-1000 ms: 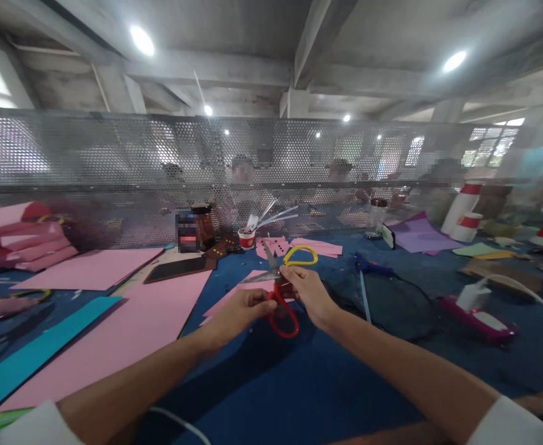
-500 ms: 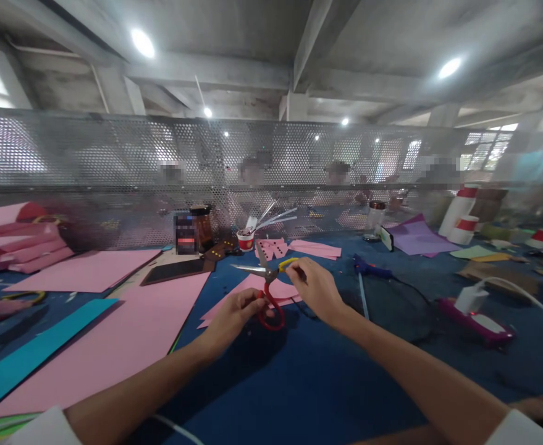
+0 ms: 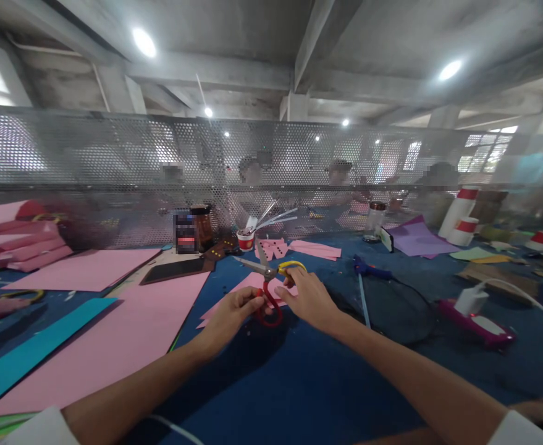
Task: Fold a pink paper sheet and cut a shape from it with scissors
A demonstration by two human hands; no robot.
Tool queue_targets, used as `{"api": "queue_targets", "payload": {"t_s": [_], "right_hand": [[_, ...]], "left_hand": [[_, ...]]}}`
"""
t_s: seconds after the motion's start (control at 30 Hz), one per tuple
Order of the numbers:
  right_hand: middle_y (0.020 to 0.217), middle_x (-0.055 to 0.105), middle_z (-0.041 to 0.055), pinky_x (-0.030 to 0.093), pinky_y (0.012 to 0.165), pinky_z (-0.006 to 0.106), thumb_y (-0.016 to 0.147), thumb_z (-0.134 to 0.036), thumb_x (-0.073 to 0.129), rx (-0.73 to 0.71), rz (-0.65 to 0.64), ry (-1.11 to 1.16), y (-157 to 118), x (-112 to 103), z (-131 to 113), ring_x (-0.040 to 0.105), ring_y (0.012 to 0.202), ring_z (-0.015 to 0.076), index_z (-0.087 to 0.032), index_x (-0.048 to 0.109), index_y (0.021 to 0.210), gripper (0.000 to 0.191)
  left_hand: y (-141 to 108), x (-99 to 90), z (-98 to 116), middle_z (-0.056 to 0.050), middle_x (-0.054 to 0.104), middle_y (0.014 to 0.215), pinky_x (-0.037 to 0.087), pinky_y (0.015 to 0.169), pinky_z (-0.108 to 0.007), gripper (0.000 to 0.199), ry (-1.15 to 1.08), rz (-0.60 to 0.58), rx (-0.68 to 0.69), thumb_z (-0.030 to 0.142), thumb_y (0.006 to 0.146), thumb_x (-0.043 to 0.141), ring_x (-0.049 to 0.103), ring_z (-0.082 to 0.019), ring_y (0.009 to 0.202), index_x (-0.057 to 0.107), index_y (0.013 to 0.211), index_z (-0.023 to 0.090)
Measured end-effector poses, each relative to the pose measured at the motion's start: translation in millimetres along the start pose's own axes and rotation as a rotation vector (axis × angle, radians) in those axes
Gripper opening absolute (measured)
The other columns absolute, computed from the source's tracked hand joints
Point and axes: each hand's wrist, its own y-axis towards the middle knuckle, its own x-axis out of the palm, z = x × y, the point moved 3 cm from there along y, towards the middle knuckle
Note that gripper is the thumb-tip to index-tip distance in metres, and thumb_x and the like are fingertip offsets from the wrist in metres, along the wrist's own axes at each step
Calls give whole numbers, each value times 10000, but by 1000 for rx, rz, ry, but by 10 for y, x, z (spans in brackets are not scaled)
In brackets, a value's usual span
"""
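A pair of scissors (image 3: 267, 272) with one red and one yellow handle is held up over the blue table, blades spread apart and pointing away from me. My left hand (image 3: 231, 315) pinches the red handle. At the yellow handle, my right hand (image 3: 312, 300) has its fingers curled, with the thumb lower and apart from the red loop. Cut pink paper (image 3: 246, 287) lies beneath the scissors, partly covered by my hands. Beyond it are a dotted pink paper piece (image 3: 275, 249) and pink strips (image 3: 315, 249).
Large pink sheets (image 3: 113, 346) and a teal strip (image 3: 44, 346) cover the left side. A dark phone (image 3: 176, 271) lies there. A paper cup (image 3: 245, 240) stands at the back. To the right are a blue glue gun (image 3: 370, 269) and a purple power strip (image 3: 477, 324). A mesh partition (image 3: 271, 154) runs behind.
My right hand has shifted down and slightly left around the yellow handle, its thumb now lower near the red handle. The scissors have turned slightly. My left hand keeps its hold.
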Motion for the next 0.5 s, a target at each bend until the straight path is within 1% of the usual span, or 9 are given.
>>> {"api": "queue_targets", "payload": {"t_s": [0.1,0.2,0.37,0.5], "right_hand": [[979,639,32,360,830,355,885,-400,553,-9,-78,63,-14,30,-40,581,916,197,-198,527,1096,294],[993,626,30,359,817,342,836,-365,600,-24,-121,100,-24,43,-55,573,912,193,-199,504,1110,334],[1000,606,34,371,778,320,766,-285,640,-47,-138,108,-42,68,-52,560,894,191,-195,480,1080,364],[984,607,34,376,731,304,760,-322,656,-5,-141,113,-54,86,-52,561,850,185,-201,475,1060,371]], "left_hand": [[2,1,13,-65,724,871,481,783,-303,309,10,6,3,446,884,564,652,-202,842,660,897,152],[0,4,44,-44,713,852,481,791,-301,295,28,28,2,439,882,560,647,-195,833,654,902,160],[-6,24,110,-37,685,799,467,709,-275,292,44,33,37,435,859,579,614,-184,771,656,835,154],[-5,22,101,-22,665,799,448,691,-261,261,62,44,51,410,849,592,593,-172,754,661,848,157]]}}
